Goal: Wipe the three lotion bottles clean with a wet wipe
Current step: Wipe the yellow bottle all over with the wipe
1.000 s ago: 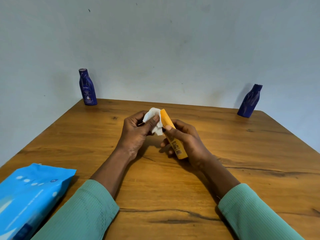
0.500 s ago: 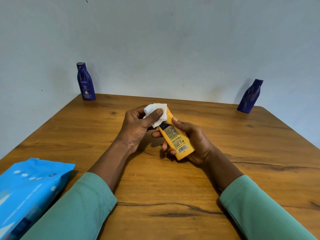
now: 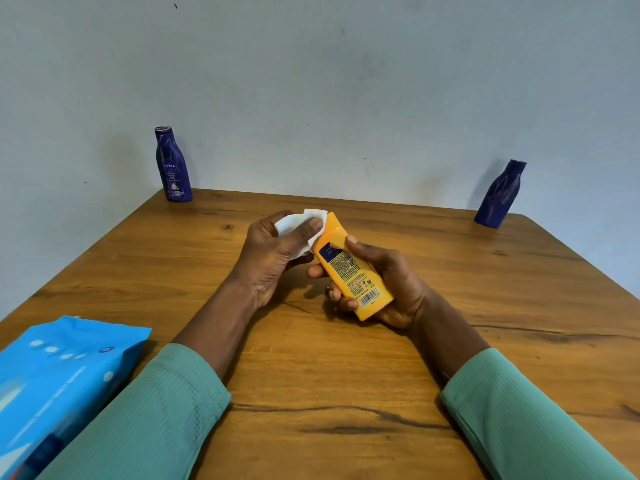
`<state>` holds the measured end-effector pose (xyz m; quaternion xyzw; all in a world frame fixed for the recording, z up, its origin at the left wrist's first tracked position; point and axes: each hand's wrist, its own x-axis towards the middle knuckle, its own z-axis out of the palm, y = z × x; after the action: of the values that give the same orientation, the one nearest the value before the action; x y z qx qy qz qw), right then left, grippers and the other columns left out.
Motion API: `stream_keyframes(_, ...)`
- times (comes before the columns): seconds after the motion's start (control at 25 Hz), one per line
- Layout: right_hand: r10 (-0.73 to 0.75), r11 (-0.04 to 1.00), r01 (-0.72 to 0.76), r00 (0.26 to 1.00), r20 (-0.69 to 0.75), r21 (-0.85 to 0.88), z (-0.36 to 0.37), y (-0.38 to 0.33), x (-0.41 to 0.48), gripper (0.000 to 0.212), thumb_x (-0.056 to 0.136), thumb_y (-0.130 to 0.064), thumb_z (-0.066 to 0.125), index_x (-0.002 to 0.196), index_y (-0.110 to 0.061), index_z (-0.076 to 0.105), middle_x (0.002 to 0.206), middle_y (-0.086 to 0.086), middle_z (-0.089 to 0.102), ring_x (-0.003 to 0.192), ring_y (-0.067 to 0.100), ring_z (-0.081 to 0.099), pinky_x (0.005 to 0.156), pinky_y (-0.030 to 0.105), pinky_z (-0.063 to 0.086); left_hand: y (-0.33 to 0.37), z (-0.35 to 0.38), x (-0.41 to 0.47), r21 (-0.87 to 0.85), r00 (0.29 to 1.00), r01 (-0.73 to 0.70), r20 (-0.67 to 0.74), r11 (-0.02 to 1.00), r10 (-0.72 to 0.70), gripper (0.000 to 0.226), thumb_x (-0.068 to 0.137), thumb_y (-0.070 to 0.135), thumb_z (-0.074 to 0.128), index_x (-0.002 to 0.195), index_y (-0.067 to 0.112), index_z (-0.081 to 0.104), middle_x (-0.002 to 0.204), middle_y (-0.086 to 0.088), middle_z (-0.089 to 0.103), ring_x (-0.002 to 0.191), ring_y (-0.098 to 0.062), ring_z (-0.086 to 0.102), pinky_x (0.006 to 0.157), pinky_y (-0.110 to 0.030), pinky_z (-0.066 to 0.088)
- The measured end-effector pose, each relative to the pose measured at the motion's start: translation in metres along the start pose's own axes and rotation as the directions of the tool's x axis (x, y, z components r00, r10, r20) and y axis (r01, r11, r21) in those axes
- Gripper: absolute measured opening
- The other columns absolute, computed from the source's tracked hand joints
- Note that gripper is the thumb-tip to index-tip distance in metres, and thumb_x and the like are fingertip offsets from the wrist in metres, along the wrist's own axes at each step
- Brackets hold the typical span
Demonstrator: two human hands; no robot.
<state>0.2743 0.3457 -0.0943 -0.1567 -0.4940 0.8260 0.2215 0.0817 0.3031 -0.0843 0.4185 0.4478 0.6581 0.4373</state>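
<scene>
My right hand (image 3: 391,285) grips a yellow lotion bottle (image 3: 349,268) above the table's middle, tilted with its cap end pointing away and its printed back label facing up. My left hand (image 3: 273,254) pinches a crumpled white wet wipe (image 3: 294,225) against the bottle's upper left side near the cap. A dark blue lotion bottle (image 3: 172,166) stands upright at the far left corner of the wooden table (image 3: 311,375). Another dark blue bottle (image 3: 500,194) stands at the far right corner, close to the wall.
A light blue pack of wet wipes (image 3: 59,386) lies at the near left edge of the table, beside my left sleeve. A pale grey wall rises right behind the table's far edge.
The yellow bottle has turned in my right hand from edge-on to label-up. My left hand with the wipe stays pressed at the bottle's top end.
</scene>
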Motion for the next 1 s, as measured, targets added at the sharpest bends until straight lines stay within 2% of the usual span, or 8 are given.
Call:
stream_keyframes(0.16, 0.007, 0.992, -0.017, 0.997, -0.083, -0.121, 0.008, 0.001, -0.001, 0.047, 0.102, -0.043, 0.047, 0.13, -0.006, 0.055, 0.107, 0.016, 0.069, 0.071, 0.02, 0.063, 0.055, 0.025, 0.05, -0.009, 0.007, 0.004, 0.22, 0.982, -0.045, -0.17, 0.974, 0.084, 0.08, 0.07, 0.06, 0.087, 0.125, 0.007, 0.066, 0.11, -0.012, 0.073, 0.096, -0.023, 0.075, 0.064, -0.029, 0.061)
stream_keyframes(0.32, -0.024, 0.974, -0.005, 0.992, -0.125, -0.226, 0.018, 0.003, 0.001, 0.053, 0.1, -0.044, 0.053, 0.133, -0.001, 0.053, 0.107, 0.021, 0.069, 0.072, 0.026, 0.066, 0.055, 0.03, 0.053, -0.005, 0.012, 0.004, 0.287, 0.937, -0.013, -0.331, 0.958, 0.112, 0.039, 0.089, 0.052, 0.076, 0.107, 0.018, 0.07, 0.098, -0.002, 0.069, 0.084, -0.016, 0.068, 0.061, -0.031, 0.056)
stream_keyframes(0.48, -0.21, 0.964, 0.15, 0.936, -0.282, -0.221, 0.031, 0.016, 0.005, 0.051, 0.106, -0.043, 0.05, 0.13, 0.001, 0.06, 0.107, 0.024, 0.071, 0.086, 0.033, 0.07, 0.069, 0.039, 0.057, -0.003, 0.002, 0.001, 0.06, 0.931, -0.014, -0.362, 0.998, 0.035, 0.024, 0.093, 0.042, 0.073, 0.091, 0.019, 0.076, 0.086, -0.002, 0.076, 0.079, -0.018, 0.071, 0.062, -0.034, 0.059)
stream_keyframes(0.6, -0.328, 0.94, 0.244, 0.842, -0.429, -0.239, 0.032, 0.018, 0.009, 0.041, 0.108, -0.041, 0.046, 0.13, -0.011, 0.064, 0.109, 0.016, 0.074, 0.09, 0.027, 0.071, 0.07, 0.037, 0.059, -0.006, 0.007, -0.005, 0.156, 0.973, -0.084, -0.202, 0.984, 0.115, 0.019, 0.09, 0.032, 0.078, 0.102, 0.017, 0.077, 0.098, -0.004, 0.079, 0.093, -0.025, 0.075, 0.073, -0.041, 0.064)
stream_keyframes(0.68, -0.392, 0.919, 0.314, 0.789, -0.472, -0.238, 0.029, 0.018, 0.011, 0.039, 0.11, -0.039, 0.044, 0.133, -0.013, 0.064, 0.115, 0.016, 0.075, 0.096, 0.03, 0.074, 0.074, 0.04, 0.062, -0.009, 0.017, -0.011, 0.215, 0.987, -0.122, -0.079, 0.969, 0.141, 0.024, 0.086, 0.022, 0.082, 0.108, 0.016, 0.075, 0.102, -0.003, 0.079, 0.095, -0.021, 0.076, 0.075, -0.037, 0.064)
stream_keyframes(0.76, -0.43, 0.903, 0.357, 0.753, -0.498, -0.241, 0.027, 0.018, 0.011, 0.038, 0.11, -0.038, 0.044, 0.136, -0.016, 0.062, 0.121, 0.017, 0.074, 0.107, 0.036, 0.073, 0.085, 0.048, 0.062, -0.014, 0.025, -0.017, 0.243, 0.992, -0.105, -0.041, 0.964, 0.119, 0.03, 0.083, 0.018, 0.085, 0.11, 0.015, 0.073, 0.102, -0.002, 0.079, 0.091, -0.016, 0.078, 0.071, -0.031, 0.064)
stream_keyframes(0.88, -0.452, 0.89, 0.343, 0.75, -0.484, -0.299, 0.027, 0.019, 0.013, 0.033, 0.111, -0.032, 0.045, 0.135, -0.018, 0.063, 0.119, 0.015, 0.075, 0.111, 0.037, 0.072, 0.093, 0.054, 0.058, -0.017, 0.029, -0.019, 0.281, 0.975, -0.13, -0.137, 0.951, 0.174, 0.032, 0.08, 0.022, 0.088, 0.107, 0.014, 0.073, 0.1, -0.001, 0.079, 0.087, -0.013, 0.078, 0.067, -0.028, 0.063)
stream_keyframes(1.0, -0.45, 0.858, 0.267, 0.802, -0.393, -0.438, 0.031, 0.02, 0.014, 0.032, 0.111, -0.027, 0.045, 0.135, -0.017, 0.064, 0.115, 0.012, 0.076, 0.106, 0.031, 0.073, 0.088, 0.048, 0.06, -0.014, 0.024, -0.016, 0.182, 0.94, -0.122, -0.293, 0.976, 0.172, 0.034, 0.082, 0.029, 0.086, 0.11, 0.013, 0.072, 0.102, -0.003, 0.078, 0.089, -0.015, 0.078, 0.067, -0.026, 0.062)
